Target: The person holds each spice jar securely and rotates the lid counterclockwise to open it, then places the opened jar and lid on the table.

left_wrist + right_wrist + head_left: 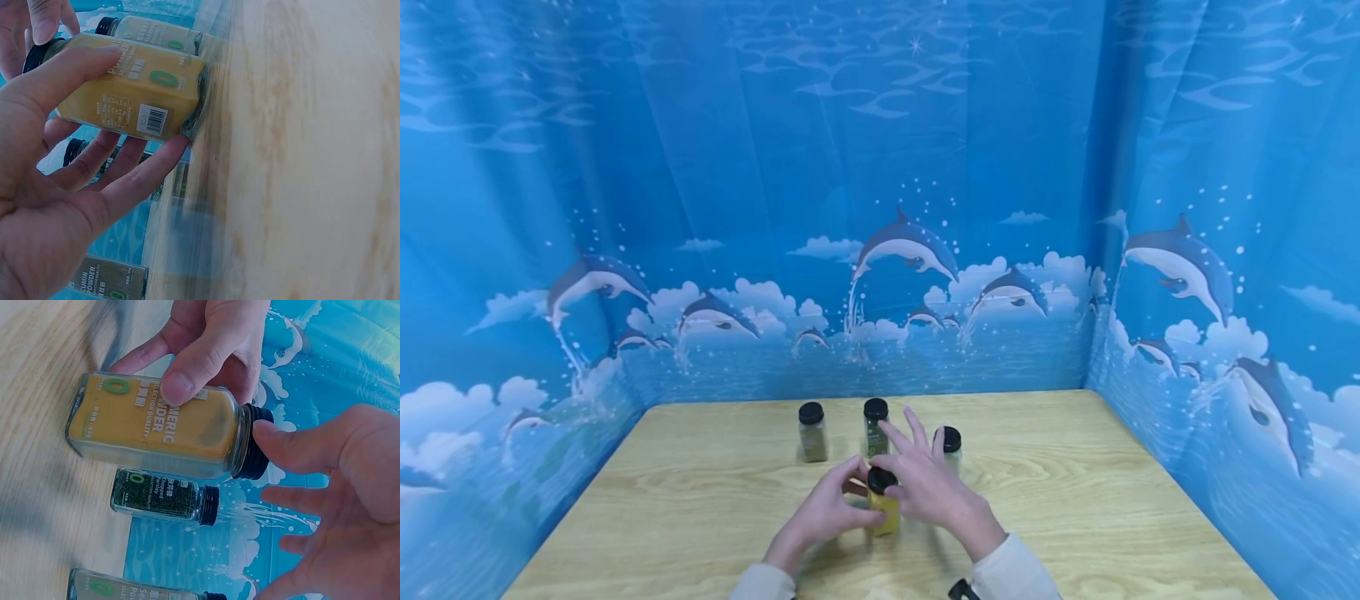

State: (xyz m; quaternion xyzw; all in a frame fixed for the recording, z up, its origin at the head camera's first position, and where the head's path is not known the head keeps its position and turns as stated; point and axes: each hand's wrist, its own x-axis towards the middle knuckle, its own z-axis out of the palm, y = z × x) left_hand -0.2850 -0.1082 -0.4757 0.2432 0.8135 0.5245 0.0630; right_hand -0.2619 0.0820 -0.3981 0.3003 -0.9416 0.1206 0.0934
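A square glass jar of yellow turmeric powder (pixel 150 419) stands upright, its base close to the tabletop. My left hand (pixel 69 150) grips its body, thumb on the near face and fingers around the far side. The jar's black lid (pixel 253 442) is on its neck. My right hand (pixel 928 479) pinches that lid at its rim with the thumb and a finger, while its other fingers spread apart, away from the jar. In the left wrist view, the label, barcode and green mark on the turmeric jar show plainly.
Behind the hands, a jar of cumin powder (pixel 812 433) stands at left and a chopped parsley jar (pixel 876 429) in the middle. Another black-lidded jar (pixel 951 442) is partly hidden behind the right hand. The wooden table (pixel 700 500) meets a blue dolphin curtain (pixel 850 167) at its edges.
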